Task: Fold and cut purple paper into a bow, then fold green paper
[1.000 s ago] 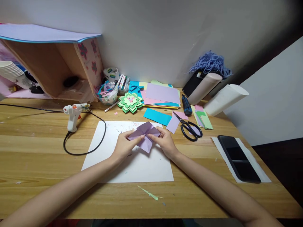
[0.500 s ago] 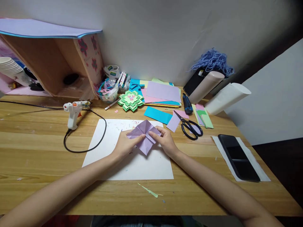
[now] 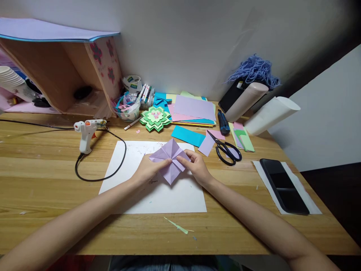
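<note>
A creased square of purple paper (image 3: 170, 175) is held between both hands above a white sheet (image 3: 169, 201), one corner pointing away from me and one toward me. My left hand (image 3: 149, 166) grips its left side, thumb pressed on top near the centre. On the right side my right hand (image 3: 196, 165) pinches it the same way, its thumb close to a raised fold. The fingers under the paper are mostly hidden. Just beyond the right hand lie black-handled scissors (image 3: 225, 148) on purple and pink paper pieces, with a blue paper strip (image 3: 187, 136) beside them.
A white glue gun (image 3: 87, 133) with its looping cable stands at left. Behind are a layered green paper flower (image 3: 155, 126), a bowl of scraps (image 3: 128, 111), stacked coloured paper (image 3: 194, 107) and a blue cutter (image 3: 223, 123). A phone (image 3: 283, 186) lies at right.
The purple paper has shifted slightly left and now lies flatter, opened out more between my hands. Both hands keep hold of it. The view has moved a little.
</note>
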Tool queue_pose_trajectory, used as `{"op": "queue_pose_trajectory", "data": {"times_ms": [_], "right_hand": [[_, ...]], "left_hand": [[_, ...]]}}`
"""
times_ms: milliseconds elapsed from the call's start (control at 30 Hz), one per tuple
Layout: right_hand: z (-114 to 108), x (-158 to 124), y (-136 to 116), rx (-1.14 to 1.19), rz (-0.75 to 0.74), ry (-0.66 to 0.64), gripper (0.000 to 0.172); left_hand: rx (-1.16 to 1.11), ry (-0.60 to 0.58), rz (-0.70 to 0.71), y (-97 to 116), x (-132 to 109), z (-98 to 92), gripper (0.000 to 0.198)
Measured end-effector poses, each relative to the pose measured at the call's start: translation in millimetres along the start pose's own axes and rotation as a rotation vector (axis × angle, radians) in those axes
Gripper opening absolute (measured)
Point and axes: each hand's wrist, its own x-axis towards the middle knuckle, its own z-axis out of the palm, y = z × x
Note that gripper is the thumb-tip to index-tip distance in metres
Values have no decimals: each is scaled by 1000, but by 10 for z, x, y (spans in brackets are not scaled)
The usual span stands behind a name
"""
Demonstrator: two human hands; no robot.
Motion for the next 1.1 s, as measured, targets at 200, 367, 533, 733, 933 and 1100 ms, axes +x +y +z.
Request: {"op": "queue_pose_trajectory", "data": {"times_ms": [200,367,533,733,933,1100], "right_hand": [[-2,6,4,13,-9,-8,25],[14,15,22,53,13,6,27],[43,19,-6,24,43,-1,34],[-15,49,-9,19,183,-111,32],[-20,45,-1,13,213,-120,32],[35,17,3,7,191,-28,35]], "left_hand": [[13,24,-1,-9,16,-3,40],[-87,21,-13,-48,46,-18,40],[-84,71,41,-63,35,4,39],[37,117,159,-138,8,65,34],[37,124,239,-188,17,77,32],[31,141,269,-171,16,88,32]]}}
